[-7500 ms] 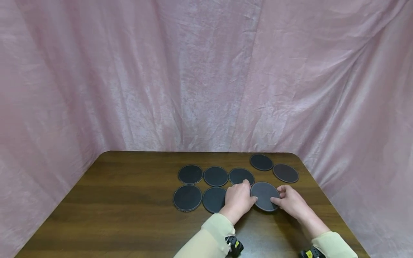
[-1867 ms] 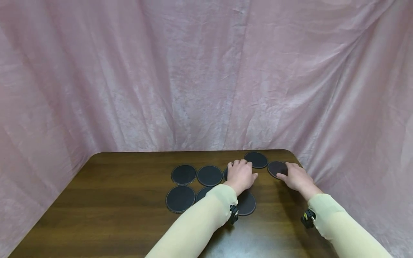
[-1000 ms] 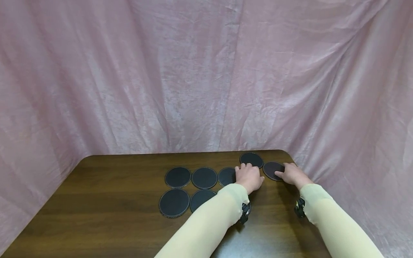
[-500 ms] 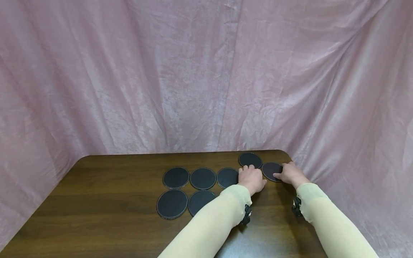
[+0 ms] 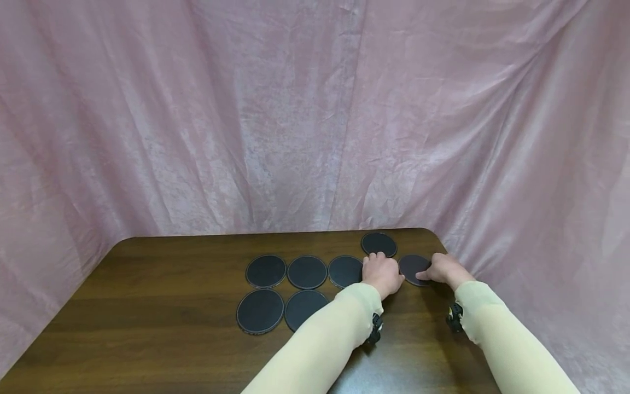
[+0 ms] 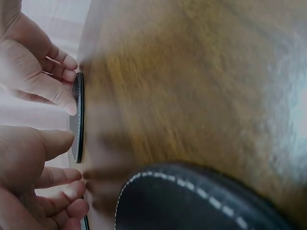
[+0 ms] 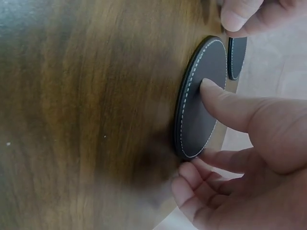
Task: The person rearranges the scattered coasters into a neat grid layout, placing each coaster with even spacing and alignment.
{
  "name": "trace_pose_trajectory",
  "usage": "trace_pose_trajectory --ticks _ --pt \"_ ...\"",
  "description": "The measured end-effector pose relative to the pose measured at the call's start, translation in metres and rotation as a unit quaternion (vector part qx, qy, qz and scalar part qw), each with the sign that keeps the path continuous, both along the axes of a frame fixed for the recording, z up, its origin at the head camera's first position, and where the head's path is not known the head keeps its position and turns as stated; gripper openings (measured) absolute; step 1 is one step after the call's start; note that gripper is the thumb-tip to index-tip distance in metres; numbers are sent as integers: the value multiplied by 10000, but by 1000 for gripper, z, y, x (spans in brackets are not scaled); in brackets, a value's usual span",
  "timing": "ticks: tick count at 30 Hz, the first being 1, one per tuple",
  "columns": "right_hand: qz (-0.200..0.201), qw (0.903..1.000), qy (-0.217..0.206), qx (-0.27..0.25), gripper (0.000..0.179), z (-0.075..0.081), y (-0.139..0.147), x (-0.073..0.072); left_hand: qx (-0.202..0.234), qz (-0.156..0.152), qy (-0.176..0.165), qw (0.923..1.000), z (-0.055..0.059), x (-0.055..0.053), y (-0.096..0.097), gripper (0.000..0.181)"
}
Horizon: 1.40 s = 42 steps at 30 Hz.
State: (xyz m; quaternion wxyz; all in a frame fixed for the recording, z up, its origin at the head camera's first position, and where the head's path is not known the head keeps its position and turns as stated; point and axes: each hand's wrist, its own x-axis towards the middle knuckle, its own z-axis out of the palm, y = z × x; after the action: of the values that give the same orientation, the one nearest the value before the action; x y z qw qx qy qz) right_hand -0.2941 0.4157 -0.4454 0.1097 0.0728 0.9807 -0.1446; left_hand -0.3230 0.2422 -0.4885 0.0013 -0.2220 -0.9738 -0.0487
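A round dark brown coaster with white edge stitching (image 5: pixel 410 268) is at the right of the table. My right hand (image 5: pixel 444 270) holds it by its right side, the thumb (image 7: pixel 225 103) on its top face and the fingers bent at its rim. Left of this coaster is my left hand (image 5: pixel 383 275), its fingers (image 6: pixel 60 177) loosely bent with nothing between them and the thumb pointing toward the coaster. It partly covers a black coaster (image 5: pixel 344 271). Another black coaster (image 5: pixel 379 244) lies just beyond its fingertips. One more stitched coaster (image 6: pixel 163 206) shows close up in the left wrist view.
More black coasters lie in two rows on the brown wooden table (image 5: pixel 162 306): a front-row coaster (image 5: pixel 260 311) and a back-row coaster (image 5: pixel 266 271) are leftmost. My left sleeve (image 5: pixel 320 334) crosses the front row. A pink curtain (image 5: pixel 275 120) hangs behind the table.
Earlier both hands were at a front-row coaster; they then moved to the back right. In the last half second my right hand drew the brown coaster slightly nearer. The left hand barely moved.
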Motion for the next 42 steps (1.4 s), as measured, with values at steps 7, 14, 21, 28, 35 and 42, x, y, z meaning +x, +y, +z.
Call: trace_pose_trajectory --ticks 7,14,21,28,35,42 --pt "-216 9978 -136 -606 73 0 1 8 154 170 -98 9997 1 6 4 36" --pt "-491 9911 9 -1237 77 -43 27 -12 79 310 -134 9994 1 12 9 43" --pt "-1059 9606 503 -2520 51 -14 -7 22 319 436 -264 9982 0 11 9 46" --pt "-1095 9529 676 -2745 42 -6 -18 23 1071 555 -362 9920 15 14 4 36" --pt "-1161 9464 866 -2888 37 9 -31 23 996 740 58 9923 19 9 -11 40" --pt "-1268 9149 903 -3726 32 10 -30 26 1179 693 -308 9901 19 -3 -26 39"
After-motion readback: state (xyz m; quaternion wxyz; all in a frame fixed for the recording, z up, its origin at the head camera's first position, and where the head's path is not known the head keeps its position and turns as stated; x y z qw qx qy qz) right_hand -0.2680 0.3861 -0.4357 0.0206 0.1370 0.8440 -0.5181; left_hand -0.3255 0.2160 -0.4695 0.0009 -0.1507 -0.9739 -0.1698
